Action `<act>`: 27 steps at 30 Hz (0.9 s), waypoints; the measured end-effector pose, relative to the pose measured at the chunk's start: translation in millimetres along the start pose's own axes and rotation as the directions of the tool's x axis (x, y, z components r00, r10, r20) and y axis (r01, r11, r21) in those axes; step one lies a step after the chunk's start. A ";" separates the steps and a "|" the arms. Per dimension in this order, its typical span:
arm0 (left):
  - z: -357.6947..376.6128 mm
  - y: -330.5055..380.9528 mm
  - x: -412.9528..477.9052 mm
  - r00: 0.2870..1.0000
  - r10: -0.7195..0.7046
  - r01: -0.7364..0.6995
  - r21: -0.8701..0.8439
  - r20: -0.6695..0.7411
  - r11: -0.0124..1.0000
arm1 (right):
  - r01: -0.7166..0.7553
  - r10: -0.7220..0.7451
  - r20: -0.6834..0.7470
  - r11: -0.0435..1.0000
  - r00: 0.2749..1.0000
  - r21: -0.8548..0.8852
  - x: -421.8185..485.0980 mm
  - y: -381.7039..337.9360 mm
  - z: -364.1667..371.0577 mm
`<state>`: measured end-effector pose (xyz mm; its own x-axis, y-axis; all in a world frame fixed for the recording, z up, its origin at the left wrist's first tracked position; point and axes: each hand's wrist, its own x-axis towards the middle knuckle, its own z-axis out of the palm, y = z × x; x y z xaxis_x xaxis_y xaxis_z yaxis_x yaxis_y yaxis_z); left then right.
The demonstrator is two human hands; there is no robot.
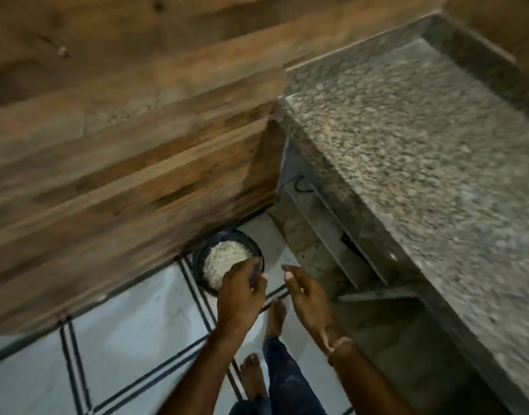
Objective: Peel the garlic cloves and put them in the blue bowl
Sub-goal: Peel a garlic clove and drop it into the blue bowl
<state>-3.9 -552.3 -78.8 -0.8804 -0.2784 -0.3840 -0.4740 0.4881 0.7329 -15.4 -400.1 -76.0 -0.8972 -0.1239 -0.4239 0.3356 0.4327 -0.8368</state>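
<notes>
A dark round bowl (198,260) holds a heap of pale whitish pieces (224,260); blur hides whether they are garlic cloves or skins. My left hand (240,292) grips the bowl's near right rim, fingers curled over the edge, and carries it above the floor. My right hand (308,298) hangs just right of the bowl with fingers relaxed and holds nothing. The whole view is dim and smeared by motion.
A speckled granite counter (407,145) runs along the right, with grey shelves (332,229) below it. A wood-pattern wall (122,145) fills the left and top. Below lie white floor tiles (131,339) with dark lines and my bare feet (276,316).
</notes>
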 end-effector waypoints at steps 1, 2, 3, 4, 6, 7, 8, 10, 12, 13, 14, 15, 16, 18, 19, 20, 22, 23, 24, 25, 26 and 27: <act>5.4 17.3 -17.0 0.998 0.063 -0.065 0.042 0.031 0.997 | 0.040 -0.041 -0.039 0.999 0.998 -0.023 -22.4 -1.0 -18.1; 12.1 31.9 -31.3 0.991 0.115 -0.119 0.069 0.063 0.991 | 0.052 -0.056 -0.088 0.997 0.995 -0.051 -39.1 3.6 -33.6; 22.5 45.5 -45.0 0.982 0.158 -0.167 0.078 0.101 0.983 | 0.055 -0.063 -0.148 0.997 0.987 -0.059 -59.1 10.0 -51.1; 32.9 58.5 -57.0 0.971 0.203 -0.214 0.078 0.130 0.974 | 0.064 -0.078 -0.202 0.995 0.976 -0.072 -78.5 14.1 -68.9; 51.5 82.6 -75.6 0.942 0.280 -0.297 0.073 0.187 0.952 | 0.052 -0.072 -0.295 0.996 0.953 -0.074 -105.3 25.8 -98.4; 63.1 95.3 -85.8 0.919 0.327 -0.350 0.073 0.219 0.934 | 0.053 -0.079 -0.339 0.995 0.937 -0.085 -118.3 31.3 -113.1; 77.1 108.8 -96.7 0.894 0.371 -0.401 0.077 0.252 0.913 | 0.058 -0.092 -0.388 0.993 0.917 -0.099 -131.8 40.7 -129.3; 102.9 131.9 -113.5 0.847 0.439 -0.480 0.075 0.301 0.874 | 0.063 -0.102 -0.477 0.993 0.873 -0.096 -149.4 59.7 -158.0; 133.8 156.5 -129.6 0.807 0.477 -0.527 0.063 0.347 0.847 | 0.047 -0.078 -0.548 0.996 0.833 -0.071 -167.7 75.8 -188.9; 151.9 168.9 -140.5 0.791 0.491 -0.548 0.065 0.365 0.834 | 0.035 -0.060 -0.580 0.998 0.812 -0.053 -179.7 85.3 -206.2; 169.0 180.8 -151.1 0.776 0.503 -0.565 0.062 0.381 0.823 | 0.029 -0.047 -0.609 0.999 0.792 -0.039 -191.0 93.4 -222.5; 183.6 191.2 -160.4 0.762 0.514 -0.578 0.056 0.395 0.814 | 0.025 -0.030 -0.631 1.000 0.776 -0.016 -200.5 100.6 -236.7; 203.3 202.8 -172.5 0.743 0.526 -0.595 0.046 0.414 0.803 | 0.016 0.002 -0.657 1.000 0.753 0.021 -212.1 113.1 -254.3; 238.8 221.6 -192.8 0.707 0.544 -0.619 0.024 0.452 0.785 | 0.000 0.048 -0.704 0.998 0.708 0.068 -231.0 137.8 -287.4; 256.3 229.7 -202.5 0.691 0.546 -0.625 0.013 0.473 0.780 | -0.005 0.060 -0.723 0.997 0.689 0.078 -240.3 149.7 -304.3; 270.8 235.9 -209.4 0.680 0.545 -0.628 0.005 0.490 0.778 | -0.008 0.066 -0.737 0.997 0.673 0.082 -246.7 158.9 -318.8; 305.5 251.2 -224.9 0.654 0.555 -0.642 -0.011 0.513 0.767 | -0.022 0.084 -0.759 0.996 0.646 0.091 -259.5 180.9 -351.8; 321.3 258.7 -230.9 0.646 0.558 -0.648 -0.012 0.521 0.762 | -0.031 0.092 -0.765 0.995 0.638 0.094 -263.5 190.2 -367.0; 335.8 265.8 -236.1 0.640 0.558 -0.653 -0.009 0.528 0.757 | -0.045 0.105 -0.767 0.994 0.633 0.098 -266.5 198.5 -380.7; 348.3 271.6 -240.0 0.634 0.557 -0.659 -0.002 0.537 0.752 | -0.058 0.110 -0.769 0.994 0.629 0.095 -268.2 205.7 -392.4; 361.9 278.2 -244.8 0.630 0.555 -0.662 0.002 0.543 0.750 | -0.074 0.117 -0.771 0.993 0.626 0.091 -270.0 214.2 -404.8; 373.2 283.4 -247.8 0.631 0.548 -0.658 0.005 0.550 0.753 | -0.088 0.124 -0.770 0.992 0.626 0.088 -270.6 222.4 -415.4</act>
<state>73.7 -36.3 14.5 -0.8241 0.5464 -0.1494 0.2226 0.5549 0.8016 182.8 100.5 -3.4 -0.7408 0.6640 -0.1021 0.4375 0.3616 -0.8233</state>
